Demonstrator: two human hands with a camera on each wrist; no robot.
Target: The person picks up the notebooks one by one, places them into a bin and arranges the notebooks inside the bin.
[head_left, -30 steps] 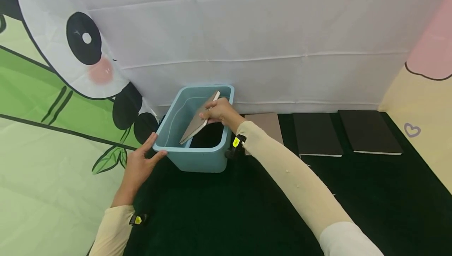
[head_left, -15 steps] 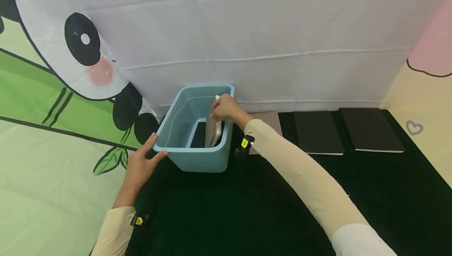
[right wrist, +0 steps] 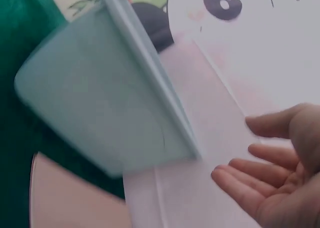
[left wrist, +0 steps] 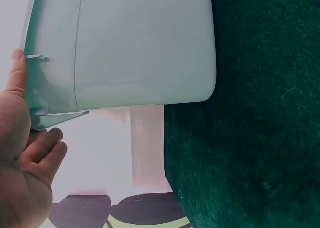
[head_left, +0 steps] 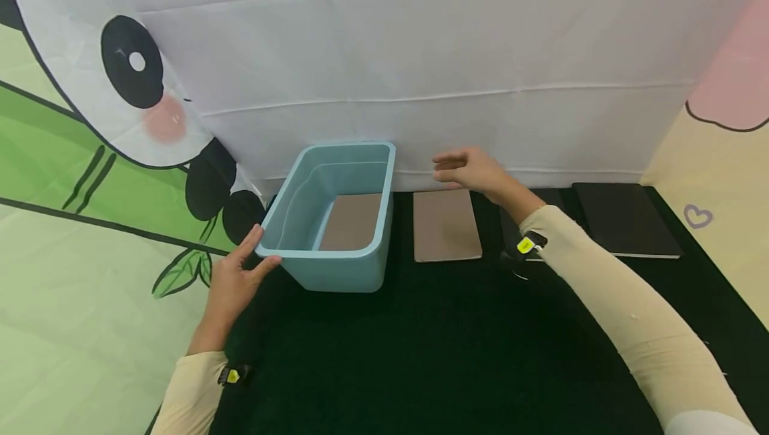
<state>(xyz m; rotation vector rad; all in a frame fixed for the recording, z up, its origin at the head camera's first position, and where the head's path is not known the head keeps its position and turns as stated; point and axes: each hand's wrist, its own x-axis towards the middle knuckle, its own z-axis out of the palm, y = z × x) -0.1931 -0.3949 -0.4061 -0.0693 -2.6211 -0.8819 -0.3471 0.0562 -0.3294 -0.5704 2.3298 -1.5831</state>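
In the head view, my left hand (head_left: 231,285) grips the near-left corner of a light blue plastic bin (head_left: 333,273). The left wrist view shows its thumb along the bin's wall (left wrist: 145,43) and its fingers bent at the rim. Inside the bin, a tan notebook (head_left: 353,221) lies flat near the bottom. My right hand (head_left: 471,169) is in the air to the right of the bin, above a second tan notebook (head_left: 447,228) on the dark green cloth. Its fingers are loosely bent and hold nothing, as the right wrist view also shows.
Two black notebooks (head_left: 627,221) lie farther right on the green cloth (head_left: 420,355), one partly hidden by the right forearm. A white fabric backdrop (head_left: 420,55) rises right behind the bin, and a printed panda cloth (head_left: 72,328) borders the left side.
My right hand lowered the tan notebook into the bin, over a black one seen there earlier, let go and moved out to the right. The left hand stayed on the bin's corner.
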